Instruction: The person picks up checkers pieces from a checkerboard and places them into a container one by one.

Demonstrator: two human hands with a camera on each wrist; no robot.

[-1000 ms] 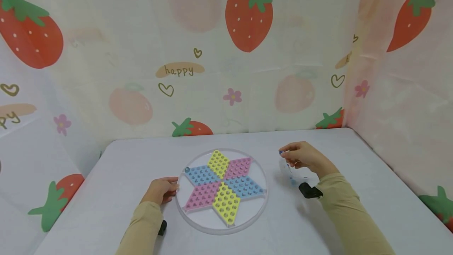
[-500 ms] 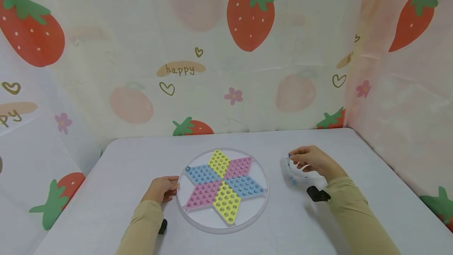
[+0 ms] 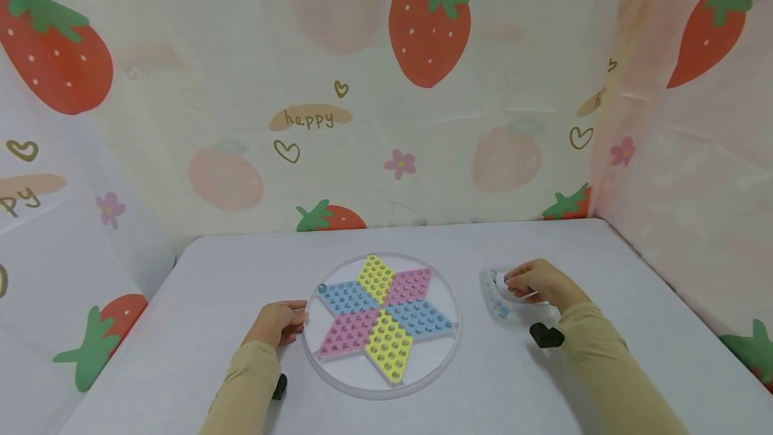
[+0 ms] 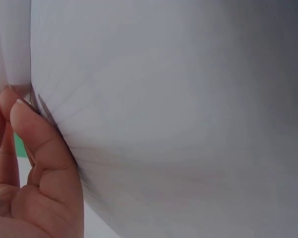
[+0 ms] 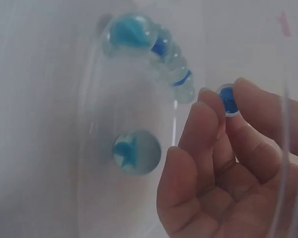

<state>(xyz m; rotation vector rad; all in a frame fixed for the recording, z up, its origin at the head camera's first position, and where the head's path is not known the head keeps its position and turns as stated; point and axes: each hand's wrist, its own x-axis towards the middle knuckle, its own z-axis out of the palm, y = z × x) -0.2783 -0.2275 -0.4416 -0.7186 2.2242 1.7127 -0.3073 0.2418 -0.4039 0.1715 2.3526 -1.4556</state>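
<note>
A round Chinese checkers board [image 3: 437, 364] with a white base and a yellow, pink and blue star of holes lies on the table. One marble [image 3: 323, 288] sits at the tip of its left blue section. My left hand [image 3: 276, 323] holds the board's left rim; in the left wrist view its thumb and fingertips meet at the edge. My right hand [image 3: 541, 282] is over a clear plastic container [image 3: 488, 297], pinching a blue marble [image 5: 229, 100] between thumb and fingers. Inside the container, a blue-and-clear marble [image 5: 136, 152] stands apart from a curved row of several marbles [image 5: 131, 32].
The white-covered table [image 3: 223, 267] backs onto a fabric wall [image 3: 241, 72] printed with strawberries. Another printed sheet [image 3: 694, 186] closes off the right side. A black wrist camera [image 3: 546, 335] hangs below my right wrist.
My right hand has moved to the right and lower over the container, still pinching the marble. My left hand keeps its place at the board's rim.
</note>
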